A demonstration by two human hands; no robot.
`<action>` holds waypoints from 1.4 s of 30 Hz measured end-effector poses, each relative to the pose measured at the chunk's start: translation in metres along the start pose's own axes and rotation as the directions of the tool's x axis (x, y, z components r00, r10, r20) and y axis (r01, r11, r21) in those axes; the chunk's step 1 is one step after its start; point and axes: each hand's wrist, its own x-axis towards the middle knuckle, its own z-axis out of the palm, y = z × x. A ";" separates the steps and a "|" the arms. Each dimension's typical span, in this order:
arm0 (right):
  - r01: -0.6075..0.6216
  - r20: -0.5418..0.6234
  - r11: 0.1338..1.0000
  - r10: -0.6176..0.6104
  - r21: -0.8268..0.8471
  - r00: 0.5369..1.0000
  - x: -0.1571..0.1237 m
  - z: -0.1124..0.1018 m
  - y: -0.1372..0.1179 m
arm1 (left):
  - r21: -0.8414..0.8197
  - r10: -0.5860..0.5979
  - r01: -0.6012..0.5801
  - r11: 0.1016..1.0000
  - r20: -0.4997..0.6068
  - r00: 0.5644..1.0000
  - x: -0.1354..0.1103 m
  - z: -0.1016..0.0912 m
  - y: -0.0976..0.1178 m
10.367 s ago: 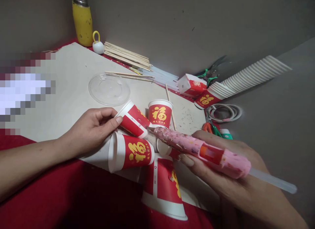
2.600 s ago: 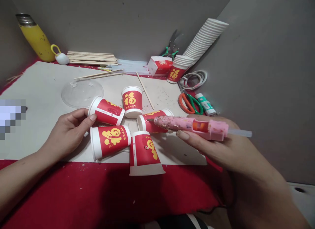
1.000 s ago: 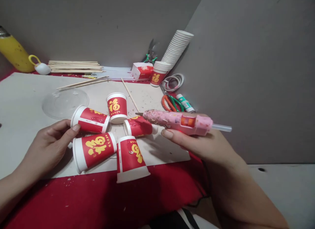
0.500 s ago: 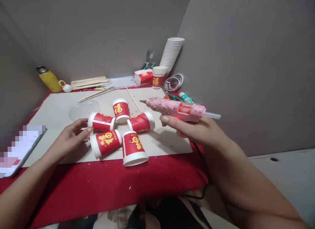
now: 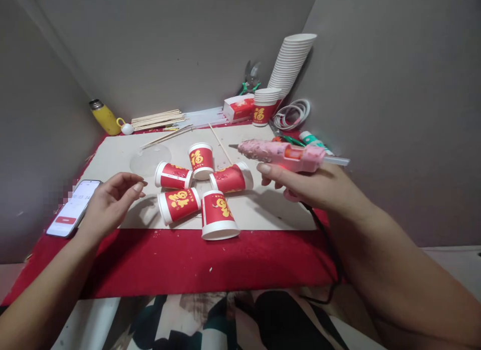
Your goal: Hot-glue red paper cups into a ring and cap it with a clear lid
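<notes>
My right hand [image 5: 300,182] grips a pink hot glue gun [image 5: 281,154], with its nozzle pointing left and a clear glue stick [image 5: 336,161] out of its back. Left of the nozzle, several red-and-white paper cups lie on their sides in a ring. Among them are a front cup [image 5: 220,217], a lower left cup [image 5: 179,205], an upper left cup [image 5: 174,175], a right cup [image 5: 231,178] and a back cup [image 5: 201,160]. Just left of the cups, my left hand [image 5: 116,197] is open, fingers bent and holding nothing.
Cardboard [image 5: 143,219] covers part of the red cloth [image 5: 169,265]. Wooden sticks [image 5: 158,120], a tall paper cup stack [image 5: 291,64], pliers [image 5: 251,79] and a coiled cable [image 5: 293,114] are at the back. A phone [image 5: 75,207] and yellow bottle [image 5: 105,118] stand left; a clear disc [image 5: 150,158] lies nearby.
My left hand has let go of the upper left cup and drawn away to its left. My right hand still has the glue gun. The whole view has shifted.
</notes>
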 end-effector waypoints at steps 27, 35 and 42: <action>-0.345 -0.258 0.924 0.378 0.166 0.889 0.023 0.025 0.033 | 0.091 0.189 -0.236 0.967 0.362 0.913 -0.030 0.029 -0.015; -0.380 -0.214 0.910 0.410 0.169 0.887 0.023 0.028 0.028 | 0.060 0.229 -0.268 0.962 0.366 0.902 -0.027 0.030 -0.013; -0.335 -0.168 0.918 0.372 0.213 0.913 0.023 0.032 0.035 | 0.086 0.271 -0.316 0.945 0.333 0.903 -0.025 0.028 -0.019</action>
